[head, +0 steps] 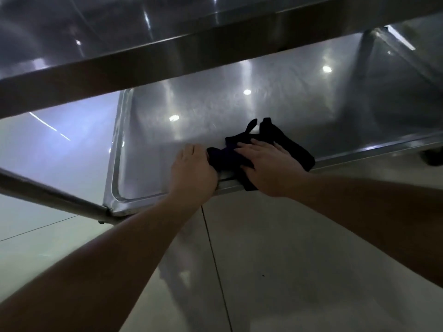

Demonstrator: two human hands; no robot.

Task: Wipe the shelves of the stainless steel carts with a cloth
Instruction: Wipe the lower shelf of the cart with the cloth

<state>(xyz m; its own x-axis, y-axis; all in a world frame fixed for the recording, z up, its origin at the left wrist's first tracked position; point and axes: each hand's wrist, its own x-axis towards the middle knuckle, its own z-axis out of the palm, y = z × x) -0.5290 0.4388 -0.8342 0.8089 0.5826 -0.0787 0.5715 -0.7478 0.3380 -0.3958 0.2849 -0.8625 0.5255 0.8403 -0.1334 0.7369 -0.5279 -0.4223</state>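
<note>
On the lower shelf, near its front rim: one dark cloth [261, 149], crumpled, one corner draped over the rim.
Cloth, count: one, black or very dark blue, with two loose ends pointing toward the back of the shelf.
Cloth, place: lying on the steel surface at the front middle, touching the rim, between and under the two hands.
Right hand [268, 168]: laid flat on top of the cloth, fingers straight and spread, pressing it down onto the shelf; not curled round it.
Left hand [193, 167]: just beside the cloth's left end, knuckles up, fingers bent down onto the shelf at the cloth's edge; cannot tell whether gripping the cloth or only touching it.
Hands, count: two, both bare, forearms reaching in from below the view.
Shelves, count: two in view; lower shelf [167, 140] a shallow tray with a raised rim and rounded corner, upper shelf [96, 32] crossing the top of the view at a slant.
Lower shelf, contents: the cloth only, plus bright reflections of ceiling lights.
Upper shelf, contents: nothing seen from this angle.
Cart frame: one round steel tube [48, 195] meeting the lower shelf's near left corner.
Floor [287, 259]: pale glossy tiles with dark joints, under the forearms.
</note>
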